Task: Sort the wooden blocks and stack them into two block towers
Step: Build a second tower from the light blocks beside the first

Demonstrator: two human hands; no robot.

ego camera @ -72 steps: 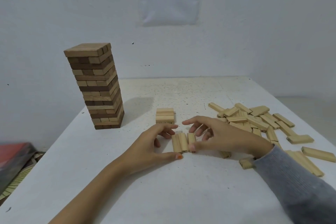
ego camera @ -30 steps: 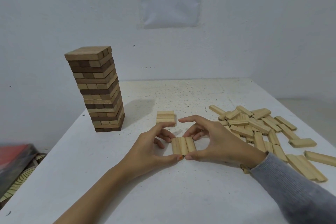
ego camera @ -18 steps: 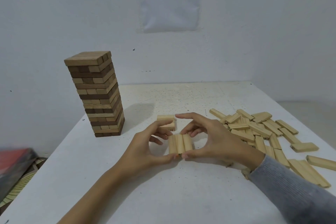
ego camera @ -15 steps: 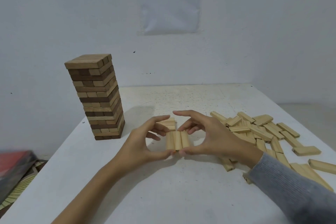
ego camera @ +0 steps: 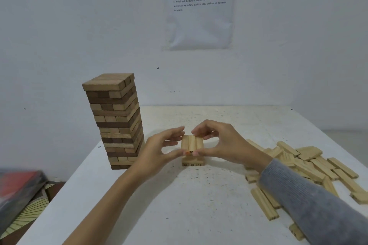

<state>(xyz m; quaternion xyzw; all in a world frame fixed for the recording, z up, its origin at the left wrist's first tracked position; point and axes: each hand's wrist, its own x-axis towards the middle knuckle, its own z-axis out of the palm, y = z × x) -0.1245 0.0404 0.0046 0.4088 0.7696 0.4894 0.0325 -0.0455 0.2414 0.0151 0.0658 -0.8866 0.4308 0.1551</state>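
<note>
Three light wooden blocks [ego camera: 191, 143] lie side by side as one row, pinched at both ends between my left hand [ego camera: 157, 151] and my right hand [ego camera: 221, 143]. I hold the row just above a short stack of light blocks [ego camera: 192, 161] with numbers on its front ends. A tall tower of mixed dark and light blocks [ego camera: 116, 119] stands at the left of the white table [ego camera: 189, 205]. Several loose light blocks [ego camera: 310, 163] lie scattered on the right.
The wall stands close behind the table, with a printed sheet [ego camera: 200, 6] taped to it. A red object [ego camera: 18, 183] and a patterned mat [ego camera: 25, 211] lie below the table's left edge. Two loose blocks [ego camera: 264, 203] lie near my right sleeve.
Both hands lifted the row of three blocks off the table and carried it away from me, over the short stack. The view tilted up.
</note>
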